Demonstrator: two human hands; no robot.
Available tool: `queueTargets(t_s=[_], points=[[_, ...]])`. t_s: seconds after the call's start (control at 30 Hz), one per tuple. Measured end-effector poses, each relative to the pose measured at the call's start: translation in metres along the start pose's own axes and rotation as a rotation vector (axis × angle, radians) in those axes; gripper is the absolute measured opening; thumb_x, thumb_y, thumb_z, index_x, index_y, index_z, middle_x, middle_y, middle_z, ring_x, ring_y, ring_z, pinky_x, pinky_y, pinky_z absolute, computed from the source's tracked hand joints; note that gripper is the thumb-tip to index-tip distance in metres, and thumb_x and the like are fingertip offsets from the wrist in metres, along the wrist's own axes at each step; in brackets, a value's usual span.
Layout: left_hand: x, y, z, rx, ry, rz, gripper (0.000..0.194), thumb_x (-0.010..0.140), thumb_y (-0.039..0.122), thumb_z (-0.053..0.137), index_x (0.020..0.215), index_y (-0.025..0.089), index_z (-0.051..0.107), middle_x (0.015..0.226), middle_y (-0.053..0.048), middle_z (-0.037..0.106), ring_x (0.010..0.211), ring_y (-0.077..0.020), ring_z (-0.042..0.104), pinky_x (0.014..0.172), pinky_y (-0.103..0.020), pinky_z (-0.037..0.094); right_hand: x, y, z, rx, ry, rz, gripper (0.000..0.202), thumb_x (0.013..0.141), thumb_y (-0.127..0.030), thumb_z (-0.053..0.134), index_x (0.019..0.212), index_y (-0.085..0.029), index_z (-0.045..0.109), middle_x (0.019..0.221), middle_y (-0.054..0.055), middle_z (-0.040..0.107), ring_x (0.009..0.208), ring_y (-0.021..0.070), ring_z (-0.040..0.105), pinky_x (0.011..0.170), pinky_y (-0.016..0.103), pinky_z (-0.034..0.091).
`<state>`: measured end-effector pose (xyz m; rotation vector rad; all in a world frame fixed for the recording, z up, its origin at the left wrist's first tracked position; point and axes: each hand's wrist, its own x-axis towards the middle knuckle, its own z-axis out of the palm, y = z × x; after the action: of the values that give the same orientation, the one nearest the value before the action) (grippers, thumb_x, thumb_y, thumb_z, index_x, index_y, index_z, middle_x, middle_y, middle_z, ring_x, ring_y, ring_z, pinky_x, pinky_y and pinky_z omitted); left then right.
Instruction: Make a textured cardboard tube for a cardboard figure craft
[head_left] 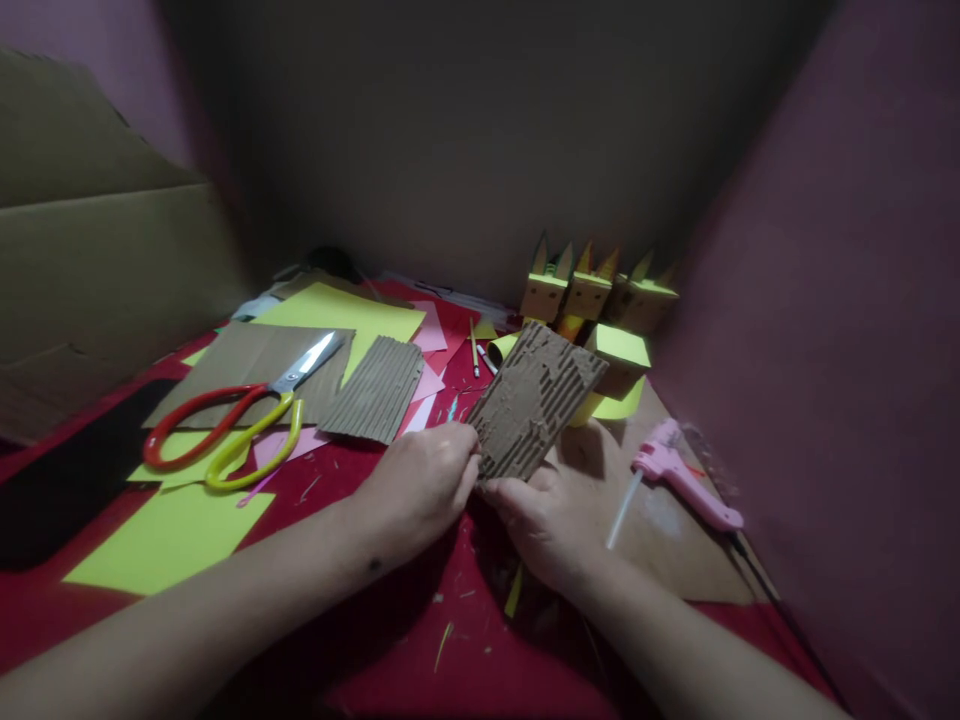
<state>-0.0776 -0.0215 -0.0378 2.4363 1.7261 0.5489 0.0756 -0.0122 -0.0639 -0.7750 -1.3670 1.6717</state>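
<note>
A piece of corrugated cardboard (536,400), its ridges bare and partly torn, is held up at a tilt in the middle of the view. My left hand (431,480) pinches its lower left edge with closed fingers. At the lower right edge, my right hand (551,510) grips it, the thumb in front and the other fingers mostly behind. A second ridged cardboard piece (375,390) lies to the left, beside scissors (259,405) with one red and one yellow handle.
Yellow sheets (172,538), pink paper and a flat cardboard sheet (225,350) cover the left side. A pink glue gun (686,475) rests on cardboard at right. Small cardboard box figures (589,295) stand behind, near a pencil (474,348). Scraps dot the red surface (420,640).
</note>
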Motion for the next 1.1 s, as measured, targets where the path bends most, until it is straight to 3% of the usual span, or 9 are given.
queueTargets(t_s=[0.2,0.4,0.57,0.7,0.87,0.97,1.1], points=[[-0.002,-0.005,-0.001,0.054,0.149,0.215,0.016,0.091,0.016,0.042,0.082,0.016,0.055,0.075,-0.004,0.060,0.064,-0.0158,0.058,0.057,-0.027,0.046,0.004,0.011,0.002,0.203,0.019,0.024,0.015,0.067,-0.009,0.057,0.074,-0.017,0.067,0.071,0.000,0.062,0.067,0.0153,0.054,0.068,0.029,0.044],[-0.007,0.000,-0.004,0.294,0.127,0.456,0.022,0.085,0.003,0.037,0.075,0.017,0.051,0.069,-0.004,0.056,0.054,-0.0172,0.052,0.047,-0.028,0.044,0.004,0.005,0.006,0.279,-0.034,0.056,0.022,0.062,-0.008,0.058,0.079,-0.018,0.068,0.074,0.000,0.064,0.073,0.0175,0.056,0.067,0.028,0.045],[-0.011,0.004,-0.006,0.570,0.205,0.650,0.022,0.081,0.000,0.040,0.073,0.018,0.049,0.066,-0.004,0.052,0.055,-0.0195,0.050,0.044,-0.031,0.040,0.005,-0.006,0.010,0.288,-0.059,0.088,0.006,0.060,-0.015,0.063,0.061,-0.019,0.059,0.063,-0.002,0.056,0.064,0.0154,0.050,0.058,0.026,0.038],[-0.012,0.009,-0.006,0.613,0.210,0.627,0.024,0.078,-0.002,0.038,0.069,0.019,0.046,0.063,-0.003,0.050,0.052,-0.0193,0.049,0.041,-0.031,0.037,0.004,-0.011,0.011,0.232,-0.062,0.078,0.015,0.062,-0.018,0.063,0.054,-0.020,0.051,0.059,-0.003,0.049,0.060,0.0131,0.042,0.057,0.026,0.034],[-0.003,0.003,0.001,0.502,0.277,0.582,0.023,0.082,0.002,0.039,0.069,0.019,0.046,0.062,-0.004,0.052,0.051,-0.0187,0.050,0.042,-0.030,0.039,0.003,-0.003,0.009,0.243,-0.058,0.113,0.013,0.057,-0.010,0.058,0.052,-0.018,0.051,0.057,-0.004,0.044,0.057,0.0103,0.034,0.052,0.024,0.029],[0.003,-0.004,0.001,0.328,0.304,0.484,0.023,0.087,0.008,0.037,0.069,0.018,0.049,0.062,-0.002,0.052,0.049,-0.0166,0.049,0.042,-0.028,0.038,0.004,-0.001,0.010,0.393,-0.049,0.133,0.015,0.053,-0.005,0.055,0.059,-0.018,0.058,0.060,-0.004,0.049,0.058,0.0106,0.040,0.054,0.023,0.033],[0.005,-0.012,-0.003,-0.041,0.266,0.351,0.020,0.091,0.012,0.040,0.079,0.015,0.056,0.071,-0.002,0.058,0.060,-0.0120,0.055,0.054,-0.023,0.045,0.006,-0.007,0.012,0.486,-0.039,0.183,0.029,0.051,-0.003,0.052,0.072,-0.020,0.063,0.068,-0.003,0.059,0.062,0.0128,0.050,0.056,0.023,0.041]])
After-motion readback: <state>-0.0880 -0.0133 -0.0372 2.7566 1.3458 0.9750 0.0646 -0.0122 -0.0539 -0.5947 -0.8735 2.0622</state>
